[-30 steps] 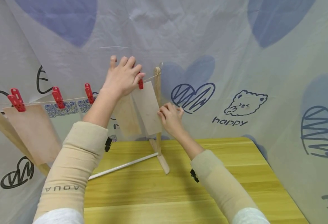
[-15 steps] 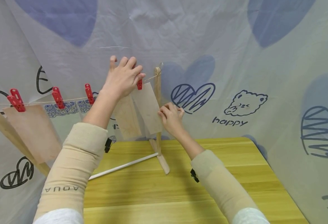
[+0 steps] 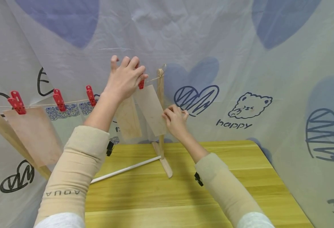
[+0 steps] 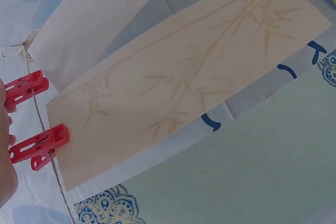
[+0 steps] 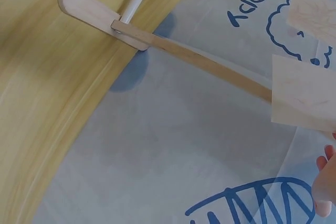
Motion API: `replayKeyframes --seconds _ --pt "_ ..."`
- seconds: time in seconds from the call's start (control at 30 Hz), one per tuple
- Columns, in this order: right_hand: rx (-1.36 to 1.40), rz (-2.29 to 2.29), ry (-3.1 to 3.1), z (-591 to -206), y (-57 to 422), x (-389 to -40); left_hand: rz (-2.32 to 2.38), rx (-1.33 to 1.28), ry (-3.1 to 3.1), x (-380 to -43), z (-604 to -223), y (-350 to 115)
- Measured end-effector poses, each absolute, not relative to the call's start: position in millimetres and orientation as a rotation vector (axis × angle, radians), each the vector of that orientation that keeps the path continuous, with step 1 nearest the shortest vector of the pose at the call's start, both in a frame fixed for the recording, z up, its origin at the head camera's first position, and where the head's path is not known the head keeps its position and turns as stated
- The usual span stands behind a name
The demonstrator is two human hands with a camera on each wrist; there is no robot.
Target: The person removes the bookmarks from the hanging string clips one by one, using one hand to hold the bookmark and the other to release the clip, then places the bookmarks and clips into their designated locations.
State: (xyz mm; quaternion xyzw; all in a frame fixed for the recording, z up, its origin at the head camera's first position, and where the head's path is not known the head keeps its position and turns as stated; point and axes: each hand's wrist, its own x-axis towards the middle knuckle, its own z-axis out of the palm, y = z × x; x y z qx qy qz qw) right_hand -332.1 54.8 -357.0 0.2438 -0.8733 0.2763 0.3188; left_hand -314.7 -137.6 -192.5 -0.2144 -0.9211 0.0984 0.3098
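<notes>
High on the twine line, my left hand point(image 3: 124, 79) pinches a red clothespin point(image 3: 141, 84) at the top of a pale paper card point(image 3: 152, 110). That clothespin point(image 4: 25, 88) shows at the left edge of the left wrist view, beside the card's upper end. My right hand point(image 3: 176, 120) holds the card's right edge between thumb and fingers, and the card hangs at a slant in front of the wooden post point(image 3: 160, 95). A second card with a faint bamboo print point(image 4: 184, 66) hangs just to the left, held by another red clothespin point(image 4: 39, 145).
Farther left, several red clothespins point(image 3: 59, 99) hold a plain card point(image 3: 34, 136) and blue-patterned sheets point(image 3: 62, 111) on the line. A white rod point(image 3: 127, 168) joins the post's wooden foot point(image 3: 166, 167) on the yellow table point(image 3: 212, 186). Printed cloth hangs behind.
The red clothespin and the card's top have shifted slightly left and down with the left hand. The right hand has moved a touch to the right with the card's edge.
</notes>
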Motion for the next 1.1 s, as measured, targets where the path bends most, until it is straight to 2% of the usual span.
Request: replayKeyframes --seconds 1.1 --pt "0.596 0.753 -2.254 -364 76 -330 0.23 -0.626 -2.159 -305 -200 -133"
